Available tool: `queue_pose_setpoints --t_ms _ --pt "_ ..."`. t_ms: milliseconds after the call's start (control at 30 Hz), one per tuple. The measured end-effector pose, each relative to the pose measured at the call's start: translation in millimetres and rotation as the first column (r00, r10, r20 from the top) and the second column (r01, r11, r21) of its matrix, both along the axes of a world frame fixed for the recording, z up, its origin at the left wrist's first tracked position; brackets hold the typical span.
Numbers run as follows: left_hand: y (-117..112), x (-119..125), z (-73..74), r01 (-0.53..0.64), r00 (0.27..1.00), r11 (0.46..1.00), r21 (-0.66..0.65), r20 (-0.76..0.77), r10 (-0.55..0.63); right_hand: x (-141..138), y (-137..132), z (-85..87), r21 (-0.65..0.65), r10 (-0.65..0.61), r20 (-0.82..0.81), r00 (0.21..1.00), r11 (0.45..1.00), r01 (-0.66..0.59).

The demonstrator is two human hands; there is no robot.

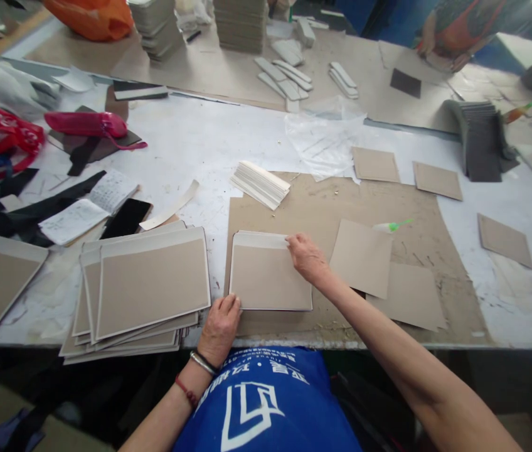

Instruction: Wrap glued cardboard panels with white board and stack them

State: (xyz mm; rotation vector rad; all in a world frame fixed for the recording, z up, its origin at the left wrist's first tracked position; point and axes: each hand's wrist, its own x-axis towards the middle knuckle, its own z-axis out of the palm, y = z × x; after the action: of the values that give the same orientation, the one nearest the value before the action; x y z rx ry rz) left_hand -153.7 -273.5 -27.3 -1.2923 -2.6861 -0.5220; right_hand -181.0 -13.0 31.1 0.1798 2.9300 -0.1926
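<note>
A grey cardboard panel with white folded edges (268, 276) lies on a large brown work sheet (341, 201) in front of me. My left hand (219, 328) presses its near left corner, fingers curled down on the edge. At the panel's top right corner my right hand (304, 254) pinches the white border. To the left a pile of finished panels (141, 289) is fanned out. A small stack of white paper strips (260, 183) rests just beyond the panel.
Loose cardboard squares (362, 257) lie right of my right hand, more (436, 179) farther back. A green-tipped tool (393, 225) lies nearby. Clear plastic (325, 135), a pink umbrella (86, 123) and black scraps sit behind. Another person's arm (454, 37) is at the far right.
</note>
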Motion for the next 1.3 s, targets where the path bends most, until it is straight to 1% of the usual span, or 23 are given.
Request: queue_pose_setpoints --t_ms 33,100,167,233,300,400,467,567,633,733,767,800,867,967,1067,1300 --pt "0 0 0.2 0.000 1.000 1.000 0.004 -0.001 0.000 11 5 1.7 -0.037 -0.082 -0.022 0.996 0.996 0.081" --pt "0 -1 1.1 -0.004 1.000 1.000 0.011 -0.001 0.004 40 15 2.5 -0.133 -0.223 -0.058 0.973 0.968 0.214" --pt "1 -1 2.5 -0.012 1.000 1.000 0.024 -0.005 0.012 73 19 -0.5 -0.234 -0.315 -0.057 0.947 0.927 0.294" --pt "1 -2 4.2 -0.023 1.000 0.999 0.042 -0.007 0.023 104 17 -6.9 -0.313 -0.379 -0.026 0.925 0.882 0.353" --pt "1 -2 5.5 -0.030 1.000 0.998 0.057 -0.005 0.031 128 8 -15.0 -0.364 -0.430 0.013 0.903 0.839 0.405" --pt "1 -3 6.2 -0.029 1.000 0.996 0.080 0.011 0.028 146 -9 -26.0 -0.397 -0.459 0.044 0.887 0.807 0.437" --pt "1 -3 6.0 -0.028 0.999 0.995 0.097 0.025 0.026 149 -19 -29.7 -0.401 -0.474 0.021 0.880 0.802 0.442" --pt "0 -4 5.6 -0.026 0.999 0.995 0.100 0.031 0.023 147 -25 -29.6 -0.400 -0.514 -0.019 0.858 0.790 0.464" --pt "0 -4 5.6 -0.022 0.999 0.995 0.096 0.026 0.019 144 -26 -28.7 -0.425 -0.576 -0.009 0.818 0.743 0.518" --pt "0 -3 6.0 -0.022 1.000 0.995 0.094 0.017 0.021 140 -24 -31.3 -0.491 -0.669 0.051 0.741 0.629 0.602" --pt "0 -3 6.2 -0.023 1.000 0.995 0.093 0.015 0.022 139 -23 -33.6 -0.505 -0.681 0.070 0.729 0.606 0.615" --pt "0 -2 6.3 -0.025 1.000 0.995 0.092 0.015 0.024 138 -23 -36.3 -0.510 -0.686 0.083 0.723 0.594 0.622" --pt "0 -2 6.3 -0.032 0.999 0.996 0.089 0.022 0.030 136 -21 -42.2 -0.503 -0.691 0.096 0.717 0.588 0.634" --pt "0 -1 5.8 -0.044 0.999 0.996 0.081 0.034 0.041 135 -20 -48.9 -0.482 -0.693 0.101 0.714 0.594 0.644" --pt "0 -1 5.2 -0.051 0.998 0.995 0.081 0.029 0.049 134 -20 -51.4 -0.478 -0.685 0.111 0.720 0.599 0.643" --pt "-1 0 2.1 -0.070 0.998 0.993 0.096 0.010 0.069 134 -21 -55.3 -0.479 -0.714 0.113 0.691 0.570 0.668"
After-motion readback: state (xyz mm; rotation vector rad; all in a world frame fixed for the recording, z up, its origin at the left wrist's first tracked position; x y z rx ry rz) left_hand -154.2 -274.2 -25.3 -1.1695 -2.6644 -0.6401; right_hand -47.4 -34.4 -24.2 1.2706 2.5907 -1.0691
